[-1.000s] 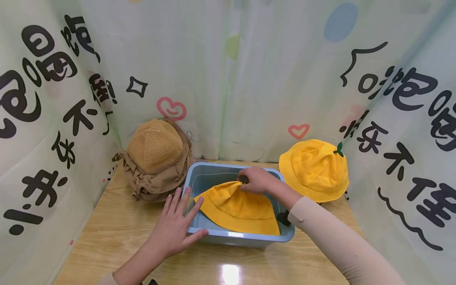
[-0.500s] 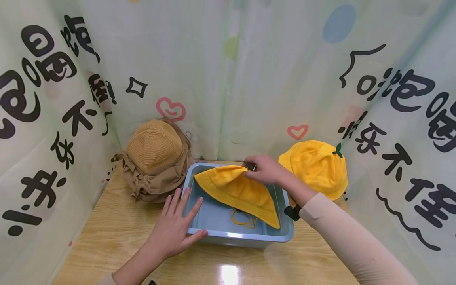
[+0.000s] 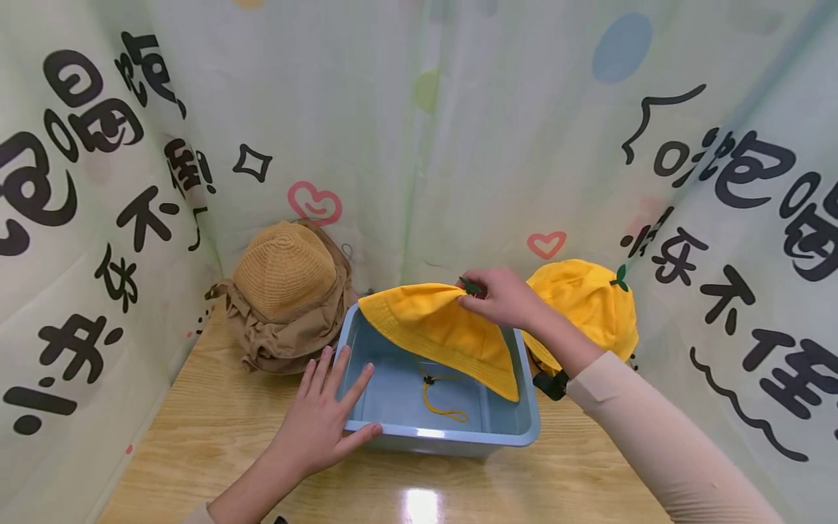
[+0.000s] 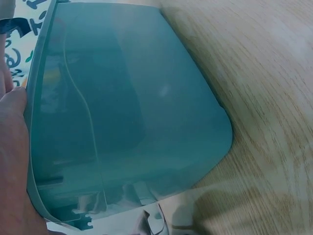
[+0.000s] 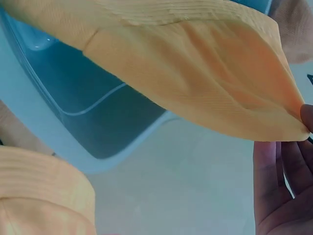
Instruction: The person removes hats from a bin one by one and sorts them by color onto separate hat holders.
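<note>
A yellow bucket hat (image 3: pixel 445 327) hangs tilted over the blue plastic bin (image 3: pixel 386 429), its brim downward and a yellow chin cord (image 3: pixel 445 413) dangling into the bin. My right hand (image 3: pixel 500 297) pinches the hat's crown near its green sprout. In the right wrist view the fingers (image 5: pixel 286 181) meet the gathered tip of the yellow cloth. My left hand (image 3: pixel 321 415) lies spread over the bin's front left corner, fingers straight and touching the rim. The left wrist view has this hand (image 4: pixel 14 147) along the rim, above the bin's side wall (image 4: pixel 132 107).
Another yellow hat (image 3: pixel 583 306) with a green sprout sits behind the bin's right end. A straw-coloured knit hat (image 3: pixel 284 269) rests on a brown cloth hat (image 3: pixel 288 342) at the left. Printed curtains (image 3: pixel 366 131) enclose the wooden table (image 3: pixel 216 415).
My right hand has lifted the yellow hat up and slightly right from inside the bin, baring the bin's floor and the chin cord. The left hand stays in place.
</note>
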The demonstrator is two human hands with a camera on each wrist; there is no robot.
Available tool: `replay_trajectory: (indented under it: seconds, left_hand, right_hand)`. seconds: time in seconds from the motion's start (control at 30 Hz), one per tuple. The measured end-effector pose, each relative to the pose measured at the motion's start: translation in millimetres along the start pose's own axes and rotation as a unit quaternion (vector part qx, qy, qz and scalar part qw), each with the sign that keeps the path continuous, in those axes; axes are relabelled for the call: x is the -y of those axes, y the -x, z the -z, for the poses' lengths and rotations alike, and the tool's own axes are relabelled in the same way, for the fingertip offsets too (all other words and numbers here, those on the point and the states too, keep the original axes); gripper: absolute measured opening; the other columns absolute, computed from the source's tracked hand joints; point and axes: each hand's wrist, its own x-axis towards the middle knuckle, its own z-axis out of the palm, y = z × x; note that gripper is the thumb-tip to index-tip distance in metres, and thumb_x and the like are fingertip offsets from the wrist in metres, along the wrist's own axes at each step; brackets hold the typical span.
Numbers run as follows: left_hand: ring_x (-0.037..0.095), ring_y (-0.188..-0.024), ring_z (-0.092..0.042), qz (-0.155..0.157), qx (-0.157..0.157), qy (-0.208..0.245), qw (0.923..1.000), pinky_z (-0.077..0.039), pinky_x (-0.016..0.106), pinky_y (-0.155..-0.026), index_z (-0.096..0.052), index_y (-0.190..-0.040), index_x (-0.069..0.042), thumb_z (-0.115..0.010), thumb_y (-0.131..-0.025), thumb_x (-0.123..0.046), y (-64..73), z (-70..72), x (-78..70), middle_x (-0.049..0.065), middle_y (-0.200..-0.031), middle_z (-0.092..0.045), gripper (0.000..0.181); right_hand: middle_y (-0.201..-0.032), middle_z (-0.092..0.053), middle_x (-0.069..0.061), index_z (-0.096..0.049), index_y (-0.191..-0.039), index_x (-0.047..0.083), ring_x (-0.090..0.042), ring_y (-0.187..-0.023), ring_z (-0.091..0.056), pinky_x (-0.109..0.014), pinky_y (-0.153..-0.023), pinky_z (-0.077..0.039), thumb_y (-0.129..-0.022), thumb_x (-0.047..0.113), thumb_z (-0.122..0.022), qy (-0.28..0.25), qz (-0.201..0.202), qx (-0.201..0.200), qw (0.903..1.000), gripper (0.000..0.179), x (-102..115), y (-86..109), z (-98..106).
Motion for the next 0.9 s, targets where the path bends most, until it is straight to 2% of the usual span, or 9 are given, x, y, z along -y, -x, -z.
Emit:
replay_trajectory:
  seconds: [0.3, 0.6, 0.9]
  left_hand:
    - [0.043, -0.152, -0.004, 0.002, 0.002, 0.007, 1.0, -0.015, 0.061, -0.119, -0.024, -0.159, -0.028, -0.042, -0.091, -0.076, -1.0, -1.0, 1.3, 0.021, -0.165, -0.016, 0.085]
    - [0.043, -0.152, -0.003, 0.009, 0.009, 0.013, 0.9998, -0.014, 0.06, -0.119, -0.024, -0.159, -0.028, -0.042, -0.091, -0.075, -0.3, -0.5, 0.8, 0.02, -0.165, -0.015, 0.085]
    - [0.043, -0.152, -0.005, 0.01, 0.01, 0.013, 0.9998, -0.014, 0.061, -0.119, -0.024, -0.159, -0.029, -0.043, -0.091, -0.076, -1.2, -0.7, 0.1, 0.02, -0.165, -0.014, 0.085]
  right_hand:
    - [-0.072, -0.053, -0.002, -0.063, -0.097, 0.013, -0.019, -0.063, -0.048, -0.033, -0.061, -0.041, -0.096, 0.025, -0.067, -0.036, 0.001, -0.029, 0.9989, 0.013, 1, 6.7, 21]
    - [-0.081, -0.064, -0.002, -0.067, -0.1, 0.011, -0.019, -0.072, -0.058, -0.034, -0.066, -0.048, -0.097, 0.027, -0.065, -0.015, 0.015, -0.075, 0.9969, 0.016, -1, 12.8, 46]
    - [-0.094, -0.07, -0.005, -0.071, -0.107, 0.01, -0.018, -0.082, -0.061, -0.03, -0.069, -0.052, -0.098, 0.027, -0.065, -0.016, -0.008, -0.112, 0.9935, 0.02, 1, 25.4, 76]
